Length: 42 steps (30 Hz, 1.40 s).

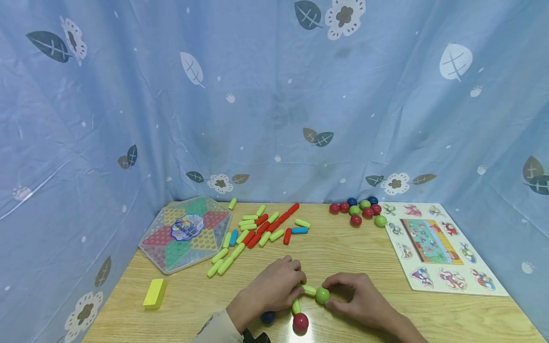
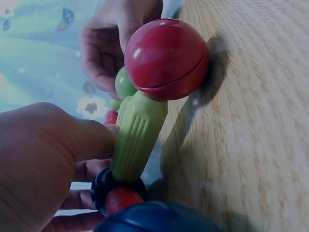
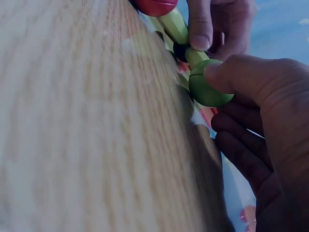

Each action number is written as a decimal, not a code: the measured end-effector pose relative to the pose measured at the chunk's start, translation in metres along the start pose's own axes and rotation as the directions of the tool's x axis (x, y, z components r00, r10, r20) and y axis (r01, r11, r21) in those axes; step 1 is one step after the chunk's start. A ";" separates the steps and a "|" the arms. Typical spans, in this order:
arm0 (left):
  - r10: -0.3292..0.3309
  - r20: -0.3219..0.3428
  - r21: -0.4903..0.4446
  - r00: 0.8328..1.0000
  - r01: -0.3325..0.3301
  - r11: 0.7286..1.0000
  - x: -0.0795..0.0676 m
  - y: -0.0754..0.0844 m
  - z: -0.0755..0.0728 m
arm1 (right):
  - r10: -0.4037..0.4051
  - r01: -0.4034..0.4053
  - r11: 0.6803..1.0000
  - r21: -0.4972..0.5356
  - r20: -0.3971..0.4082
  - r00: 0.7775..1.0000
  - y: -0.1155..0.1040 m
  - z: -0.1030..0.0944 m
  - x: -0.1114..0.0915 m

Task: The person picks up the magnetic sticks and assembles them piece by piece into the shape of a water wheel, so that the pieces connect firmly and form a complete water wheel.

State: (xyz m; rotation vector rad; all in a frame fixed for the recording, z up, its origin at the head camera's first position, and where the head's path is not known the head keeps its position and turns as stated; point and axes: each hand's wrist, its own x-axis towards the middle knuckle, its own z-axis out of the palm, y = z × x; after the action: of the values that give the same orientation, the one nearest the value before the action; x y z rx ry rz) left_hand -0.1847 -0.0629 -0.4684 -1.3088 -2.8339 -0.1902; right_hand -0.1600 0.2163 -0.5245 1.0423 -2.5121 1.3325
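Observation:
A small figure of toy balls and rods lies close over the table in front of me. My left hand (image 1: 279, 283) grips it around its dark centre ball (image 2: 99, 186), its thumb beside a yellow-green rod (image 2: 137, 135). That rod ends in a red ball (image 1: 300, 323). Another yellow-green rod (image 1: 308, 290) runs right to a green ball (image 1: 323, 295). My right hand (image 1: 358, 300) pinches this green ball between thumb and fingers. From the dark centre a red rod (image 2: 123, 199) leads toward a blue ball (image 1: 268, 317), partly hidden by the left hand in the head view.
Loose rods in yellow-green, red and blue lie behind the left hand, such as a blue rod (image 1: 299, 230). Several balls (image 1: 356, 220) cluster at the back right. A hexagonal game board (image 1: 156, 255), a yellow block (image 1: 155, 294) and a picture puzzle board (image 1: 401, 238) flank the work area.

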 end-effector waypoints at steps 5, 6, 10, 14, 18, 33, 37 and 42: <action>-0.059 -0.047 0.038 0.997 0.061 0.997 -0.006 -0.002 -0.004 | 0.022 -0.022 1.000 0.003 0.018 1.000 -0.001 0.002 0.000; -0.085 -0.052 0.041 0.995 0.088 0.995 -0.009 -0.002 -0.005 | 0.019 -0.019 1.000 0.006 0.023 1.000 -0.002 0.002 -0.001; -0.164 -0.049 0.008 0.985 0.165 0.986 -0.015 -0.002 -0.012 | -0.014 0.011 0.999 0.052 0.058 0.998 -0.005 0.004 -0.001; -0.156 -0.025 -0.016 0.987 0.156 0.988 -0.017 -0.001 -0.014 | -0.033 0.024 0.994 0.106 0.083 0.996 -0.005 0.005 -0.001; -0.109 -0.023 0.002 0.994 0.109 0.994 -0.016 0.000 -0.011 | 0.062 -0.069 0.987 0.142 0.049 0.997 0.000 -0.008 -0.002; 0.027 -0.024 -0.088 0.999 -0.029 0.996 -0.015 -0.002 -0.009 | 0.282 -0.264 0.959 0.102 -0.257 0.925 0.062 -0.111 0.017; 0.035 -0.014 -0.133 0.999 -0.037 0.990 -0.014 -0.004 -0.010 | 0.313 -0.286 0.949 0.132 -0.280 0.908 0.074 -0.121 0.021; 0.049 -0.014 -0.165 0.999 -0.051 0.985 -0.014 -0.007 -0.011 | 0.361 -0.327 0.931 0.160 -0.293 0.885 0.087 -0.125 0.029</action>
State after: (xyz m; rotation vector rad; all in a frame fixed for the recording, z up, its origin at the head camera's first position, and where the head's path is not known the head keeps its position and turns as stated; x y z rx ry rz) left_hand -0.1818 -0.0793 -0.4586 -1.4008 -2.8260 -0.4392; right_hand -0.2617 0.3300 -0.4966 0.3522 -2.4692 1.5898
